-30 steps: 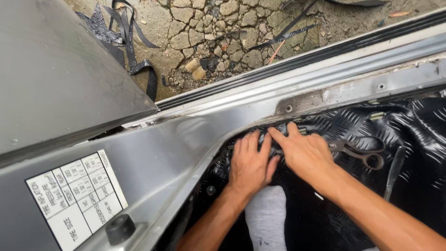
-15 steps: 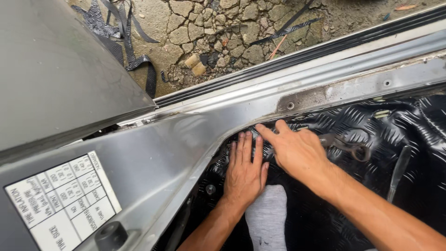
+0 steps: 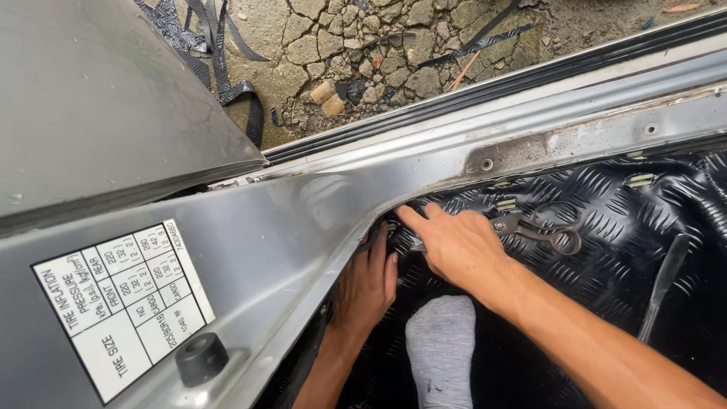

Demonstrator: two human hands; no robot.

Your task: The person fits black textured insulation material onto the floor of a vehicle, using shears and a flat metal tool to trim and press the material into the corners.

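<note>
- Left hand [image 3: 369, 284], fingers together, lies flat on the black ridged floor mat [image 3: 606, 227] at centre frame, against the grey door pillar [image 3: 288, 242].
- Right hand [image 3: 454, 246] presses the mat's corner with fingers loosely spread; whether they pinch the edge is probably hidden.
- Press evenly into the corner, clear of the scissors [image 3: 538, 229].

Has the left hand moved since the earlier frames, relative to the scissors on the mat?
Yes. The left hand slid further from the scissors, toward the grey pillar.

Soft daylight, sharp focus; glare on black floor mat [image 3: 606, 220].
</note>
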